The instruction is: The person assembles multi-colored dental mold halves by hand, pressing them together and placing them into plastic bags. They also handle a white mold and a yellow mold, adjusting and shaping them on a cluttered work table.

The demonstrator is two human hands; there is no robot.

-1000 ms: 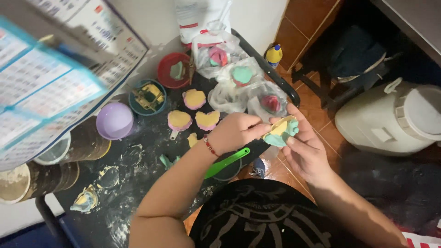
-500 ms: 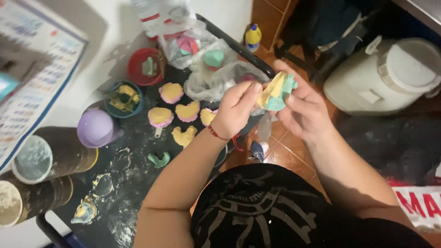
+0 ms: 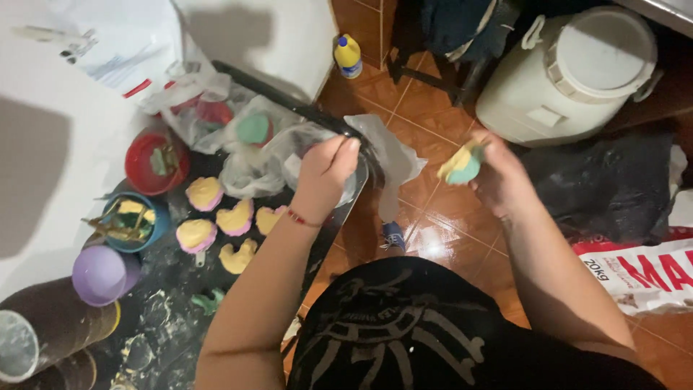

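Clamped in the right hand (image 3: pixel 498 180) is a yellow and teal moulded piece (image 3: pixel 462 165), held out over the tiled floor (image 3: pixel 433 224), clear of the dark tray (image 3: pixel 173 303). Left hand (image 3: pixel 326 173) has its fingers pinched together on the clear plastic bags (image 3: pixel 267 155) at the tray's edge; bag contents are blurred. Yellow and pink pieces (image 3: pixel 216 217) lie on the tray beside a purple cup (image 3: pixel 99 274). A white lidded drum (image 3: pixel 570 72) stands well apart.
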